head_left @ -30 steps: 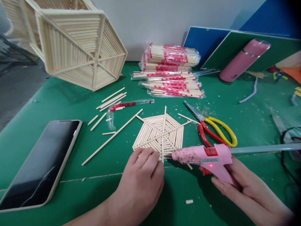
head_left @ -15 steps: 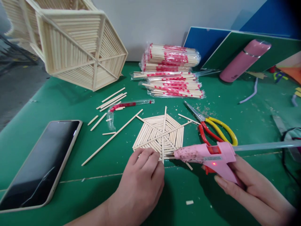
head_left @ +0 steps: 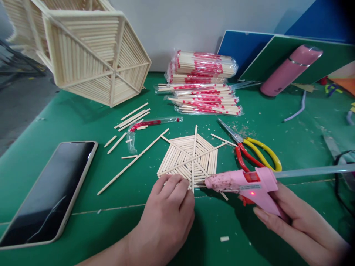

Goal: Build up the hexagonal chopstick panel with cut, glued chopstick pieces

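A flat hexagonal panel of wooden sticks [head_left: 177, 159], with crossing spokes, lies on the green table. My left hand [head_left: 169, 207] rests on its near left edge, fingers curled down and closed; the fingertips and whatever they hold are hidden. In my right hand [head_left: 296, 218] is a pink hot glue gun [head_left: 235, 181] with a red light lit and a clear glue stick [head_left: 316, 170] out of its back. Its nozzle touches or nearly touches the panel's near edge, just right of my left hand. Behind the gun lie scissors [head_left: 249, 147] with red and yellow handles.
A phone [head_left: 50, 192] lies at left, near loose sticks [head_left: 133, 120] and a torn wrapper [head_left: 131, 142]. A large stick-built frame [head_left: 91, 55] stands back left. Wrapped chopstick bundles [head_left: 203, 85] lie at the back. A pink flask [head_left: 291, 72] leans against boards [head_left: 249, 51].
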`<state>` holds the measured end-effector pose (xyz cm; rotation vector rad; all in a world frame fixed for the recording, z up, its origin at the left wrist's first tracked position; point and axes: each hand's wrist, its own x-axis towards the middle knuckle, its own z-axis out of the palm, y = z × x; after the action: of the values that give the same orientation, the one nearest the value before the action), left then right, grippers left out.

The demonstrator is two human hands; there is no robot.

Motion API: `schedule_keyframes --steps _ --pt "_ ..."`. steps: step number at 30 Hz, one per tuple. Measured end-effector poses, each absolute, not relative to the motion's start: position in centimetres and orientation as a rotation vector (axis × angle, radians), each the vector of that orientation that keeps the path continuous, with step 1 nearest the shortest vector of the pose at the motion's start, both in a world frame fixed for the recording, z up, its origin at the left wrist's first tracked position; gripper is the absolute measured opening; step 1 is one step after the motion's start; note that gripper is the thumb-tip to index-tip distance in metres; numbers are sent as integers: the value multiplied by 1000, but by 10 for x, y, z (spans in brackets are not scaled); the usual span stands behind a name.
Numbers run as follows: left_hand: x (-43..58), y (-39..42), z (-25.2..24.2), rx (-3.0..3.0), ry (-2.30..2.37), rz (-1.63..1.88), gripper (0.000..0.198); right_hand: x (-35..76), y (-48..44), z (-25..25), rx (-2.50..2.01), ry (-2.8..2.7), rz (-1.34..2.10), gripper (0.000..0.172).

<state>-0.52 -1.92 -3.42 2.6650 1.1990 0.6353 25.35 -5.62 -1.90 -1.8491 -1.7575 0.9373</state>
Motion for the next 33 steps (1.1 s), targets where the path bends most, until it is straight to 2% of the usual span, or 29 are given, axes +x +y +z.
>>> schedule_keyframes --steps 5,10,15,26,33 --pt "-5 -18 -34 2662 1194 653 23 268 -61 -29 -1835 -1879 1150 57" --pt "-5 -18 -35 2654 1198 645 23 266 -58 -27 -1844 -1891 1141 56" --pt "-5 -18 -34 2664 1197 648 22 262 -54 -23 -1821 -1943 1062 63" --pt "-5 -19 -35 2647 1194 630 21 253 -49 -15 -1804 -1923 1046 52" --pt "-5 -18 -35 2642 1188 624 22 261 -57 -19 -1798 -1968 1056 53"
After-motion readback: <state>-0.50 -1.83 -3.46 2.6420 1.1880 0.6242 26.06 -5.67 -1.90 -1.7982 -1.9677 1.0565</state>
